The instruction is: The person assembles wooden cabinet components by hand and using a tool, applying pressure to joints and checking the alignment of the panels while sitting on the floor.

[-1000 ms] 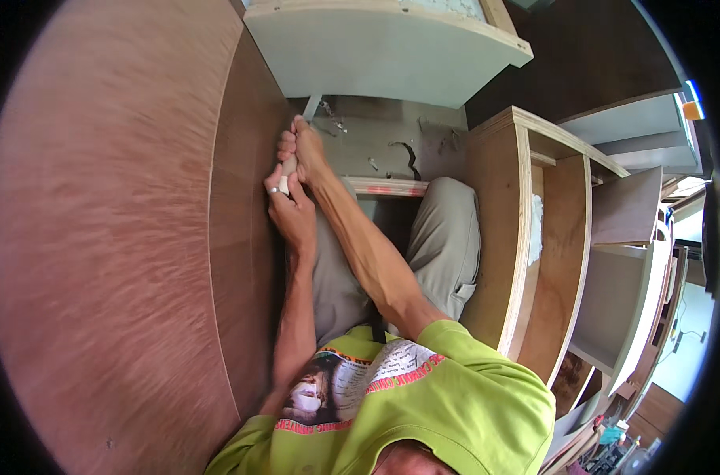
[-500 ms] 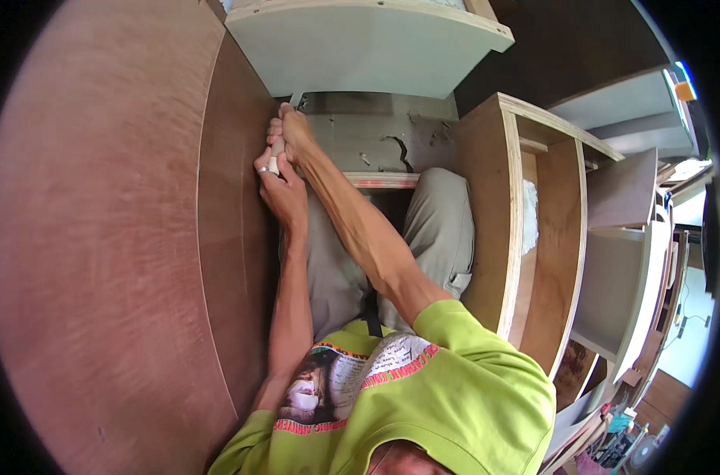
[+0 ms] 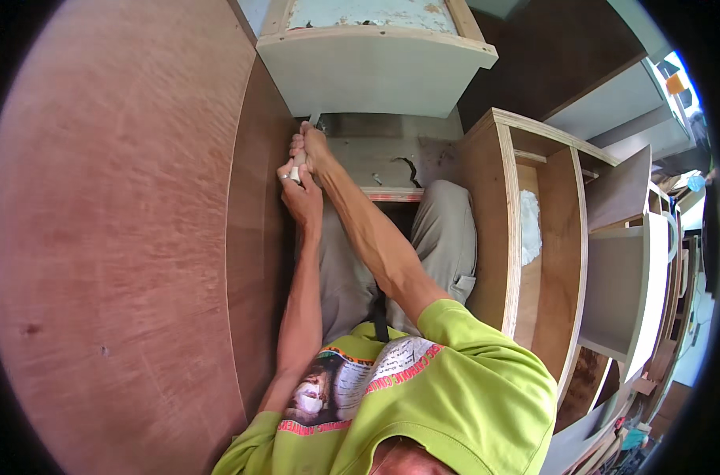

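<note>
Both hands grip one tool low in the far left corner, beside the brown wood panel [image 3: 257, 198]. The tool has a pale handle [image 3: 300, 159] and a flat, light grey blade [image 3: 315, 119]; its exact kind cannot be made out. My right hand [image 3: 315, 148] is closed around the upper handle, just below the blade. My left hand [image 3: 300, 194], with a ring on one finger, is closed on the handle's lower end. The blade points away from me, at the lower edge of a pale grey board [image 3: 368, 75]. Its tip is hard to see there.
To the right stands an open plywood cabinet frame [image 3: 506, 222] with shelves. A large reddish wood panel [image 3: 114, 237] fills the left side. Between my knees and the grey board lies a grey surface [image 3: 360, 150] with a dark curved scrap [image 3: 407, 170] and small debris.
The whole view has shifted, so the scene sits lower and more to the right. Relative to the panel and grey board, both hands and the tool look nearly unmoved.
</note>
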`<move>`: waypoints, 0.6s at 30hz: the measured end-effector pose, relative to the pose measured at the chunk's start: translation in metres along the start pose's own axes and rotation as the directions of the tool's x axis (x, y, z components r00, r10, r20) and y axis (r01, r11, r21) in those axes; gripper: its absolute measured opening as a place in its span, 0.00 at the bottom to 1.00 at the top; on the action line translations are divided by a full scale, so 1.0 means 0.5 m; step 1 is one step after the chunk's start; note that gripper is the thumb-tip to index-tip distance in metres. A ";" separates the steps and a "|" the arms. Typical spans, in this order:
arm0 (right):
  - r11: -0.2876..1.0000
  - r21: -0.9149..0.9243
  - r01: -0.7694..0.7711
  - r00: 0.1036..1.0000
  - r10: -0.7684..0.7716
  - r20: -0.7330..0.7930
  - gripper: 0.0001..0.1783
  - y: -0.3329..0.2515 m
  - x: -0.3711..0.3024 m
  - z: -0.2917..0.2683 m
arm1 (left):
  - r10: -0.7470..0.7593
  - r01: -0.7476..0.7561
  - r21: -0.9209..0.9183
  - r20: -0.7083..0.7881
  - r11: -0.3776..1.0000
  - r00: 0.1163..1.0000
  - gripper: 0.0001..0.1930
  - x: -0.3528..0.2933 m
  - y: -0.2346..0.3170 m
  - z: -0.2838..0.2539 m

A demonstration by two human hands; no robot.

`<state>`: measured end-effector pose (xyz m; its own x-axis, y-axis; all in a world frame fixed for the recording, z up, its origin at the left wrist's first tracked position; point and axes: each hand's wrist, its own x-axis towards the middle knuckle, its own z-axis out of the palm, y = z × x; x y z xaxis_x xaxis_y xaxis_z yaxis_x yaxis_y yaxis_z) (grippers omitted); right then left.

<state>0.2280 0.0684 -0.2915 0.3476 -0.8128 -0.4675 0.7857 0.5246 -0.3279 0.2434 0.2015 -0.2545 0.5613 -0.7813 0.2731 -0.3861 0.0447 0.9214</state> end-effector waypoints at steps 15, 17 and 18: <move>0.997 0.043 0.062 0.998 -0.062 0.012 0.15 0.001 -0.065 -0.026 | -0.084 0.083 0.024 0.069 0.996 0.994 0.14 -0.042 0.027 -0.023; 0.993 0.030 0.110 0.993 -0.111 0.041 0.16 0.000 -0.079 -0.032 | -0.025 0.025 -0.008 0.065 1.000 0.998 0.14 -0.050 0.036 -0.029; 0.997 -0.005 0.083 0.996 -0.083 0.011 0.16 0.007 -0.070 -0.011 | -0.036 0.039 -0.044 0.058 0.998 0.998 0.14 -0.035 0.015 -0.029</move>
<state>0.2157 0.1001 -0.2805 0.2865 -0.8565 -0.4294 0.8093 0.4562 -0.3699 0.2416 0.2246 -0.2483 0.5314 -0.8172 0.2232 -0.3318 0.0417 0.9424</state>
